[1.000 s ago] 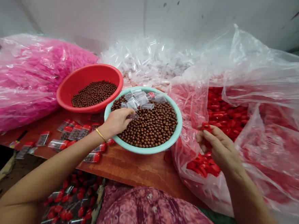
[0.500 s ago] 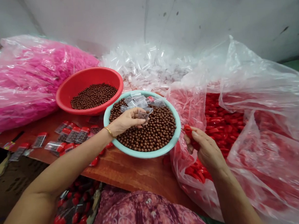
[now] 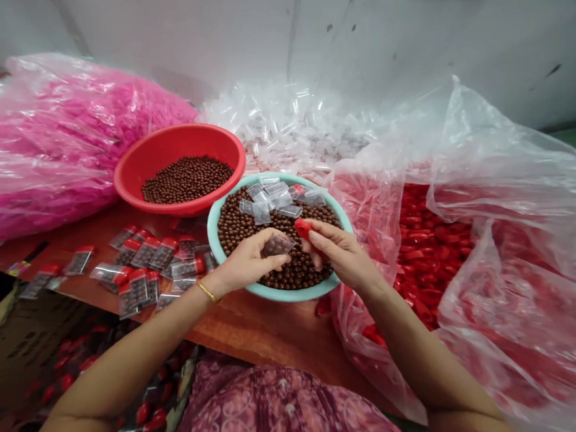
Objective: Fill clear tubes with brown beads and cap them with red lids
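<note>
While pinching clear bag [image 3: 277, 245] in left hand [image 3: 252, 263], red cap [image 3: 303, 228] in right hand [image 3: 338, 252], keep both over teal bowl [image 3: 287, 294].

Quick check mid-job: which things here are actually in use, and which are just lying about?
In use: left hand holding a clear plastic sleeve; right hand holding a red cap; teal bowl of brown balls.

Lying about: red bowl; bag of pink pieces; bag of red caps; filled packs.
</note>
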{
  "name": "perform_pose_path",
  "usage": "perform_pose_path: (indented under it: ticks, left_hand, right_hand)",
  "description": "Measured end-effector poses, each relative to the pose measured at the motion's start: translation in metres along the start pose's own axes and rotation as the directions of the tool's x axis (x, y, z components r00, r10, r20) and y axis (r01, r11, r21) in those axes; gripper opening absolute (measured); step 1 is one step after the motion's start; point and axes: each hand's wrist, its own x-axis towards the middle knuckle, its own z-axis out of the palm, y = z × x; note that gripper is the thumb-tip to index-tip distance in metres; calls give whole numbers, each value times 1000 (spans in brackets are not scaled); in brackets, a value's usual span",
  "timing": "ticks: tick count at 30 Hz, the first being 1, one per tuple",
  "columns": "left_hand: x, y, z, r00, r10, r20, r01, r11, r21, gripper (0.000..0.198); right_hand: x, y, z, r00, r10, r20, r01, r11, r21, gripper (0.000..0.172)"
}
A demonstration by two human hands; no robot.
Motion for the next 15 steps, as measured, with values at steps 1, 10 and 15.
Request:
perform_pose_path:
  ticks: [1, 10, 15]
  left_hand:
    - [-1, -2, 2, 1000, -5, -1, 5, 1000, 15, 26]
    - [-1, -13, 5, 986, 114, -121, -101, 988, 113, 21]
    - [4, -12, 8, 982, 115, -151, -104, 992, 76, 24]
  right_hand:
    - [0, 0, 2, 1000, -14, -5, 14, 999, -46, 46]
    - [5, 1, 15, 993, 37, 109, -26, 995, -96, 52]
    - [11, -5, 11, 992, -64, 110, 101, 923, -371, 49]
